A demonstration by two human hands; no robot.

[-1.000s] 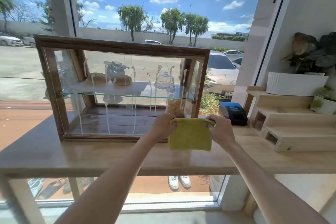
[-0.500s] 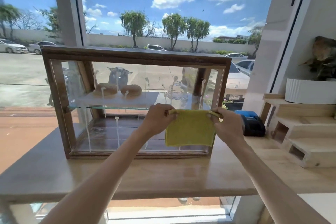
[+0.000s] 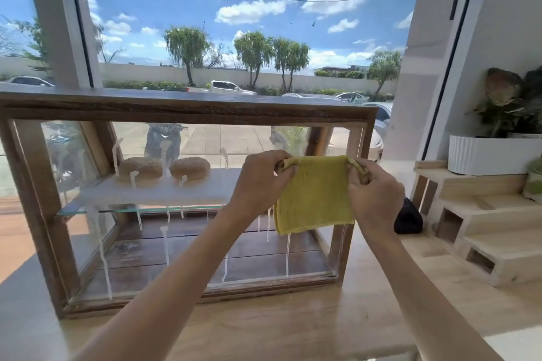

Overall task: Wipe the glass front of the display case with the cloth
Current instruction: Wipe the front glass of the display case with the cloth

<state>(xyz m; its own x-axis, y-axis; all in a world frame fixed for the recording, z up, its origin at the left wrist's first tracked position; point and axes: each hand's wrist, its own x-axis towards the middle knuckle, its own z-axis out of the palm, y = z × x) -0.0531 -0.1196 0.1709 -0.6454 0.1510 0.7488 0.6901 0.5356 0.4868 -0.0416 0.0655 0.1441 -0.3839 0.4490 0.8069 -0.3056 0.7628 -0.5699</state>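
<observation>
The left end of the display case (image 3: 187, 114) runs out of view at 9 o'clock, so its left frame post is only partly seen. White drips streak the glass front (image 3: 140, 243) and blur what stands behind it; two bread rolls (image 3: 164, 168) on the inner glass shelf (image 3: 126, 209) can still be made out. Both forearms and the cloth (image 3: 315, 193) cover the right part of the glass, hiding that part of the shelf. A dark object (image 3: 407, 221) at 3 o'clock of the case is half hidden behind the right wrist and cannot be identified.

The case stands on a wooden surface (image 3: 293, 325), with a bare strip between its bottom frame and the near edge. On the right, pale wooden steps (image 3: 484, 231) stand near the case, with a white planter (image 3: 492, 152) on top.

The yellow cloth hangs spread in front of the right half of the glass, its lower edge free; whether it touches the pane cannot be told. The left hand (image 3: 261, 182) pinches its upper left corner at 10 o'clock of the cloth, the right hand (image 3: 375, 187) pinches the upper right corner at 2 o'clock, fingers curled round the hem.
</observation>
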